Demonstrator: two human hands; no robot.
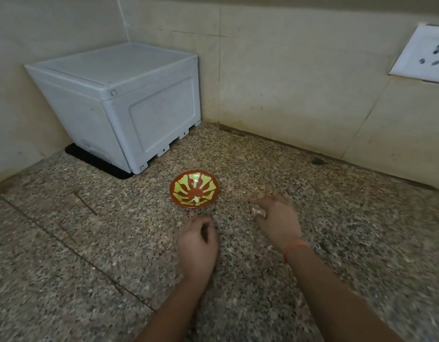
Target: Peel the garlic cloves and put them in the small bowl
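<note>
1. Your left hand (197,243) is nearest you, at the lower centre of the head view. It hovers over the speckled desk (65,255) with its fingers (206,222) loosely curled. Nothing shows inside them, but from this angle you cannot tell for sure.
2. Your right hand (279,219) is right of centre, with a red thread (293,246) at the wrist, and it is blurred. Its fingers appear to pinch a pale piece (259,211). The blur hides whether that is a whole clove or loose skin.
3. At the centre of the frame, just above your left hand and apart from both hands, the small bowl (194,180) sits upright on the desk. One pale garlic clove (196,199) lies against its near inner wall, so the task looks begun, not finished.
4. A white box (114,102) on a black mat (95,161) fills the upper left, and a wall socket (425,55) sits at the upper right. Both are well apart from your work.
5. Risks from here:
   - The bowl is shallow and light-looking, so a quick sweep of either hand could knock or tip it and spill the clove.
   - A small, slick clove held only at the fingertips can slip and vanish against the busy granite pattern.
   - Papery skin may cling to your fingers and drop into the bowl with the clove.
   - No other unpeeled cloves show in the frame, so you may have to look away to find more.
</note>
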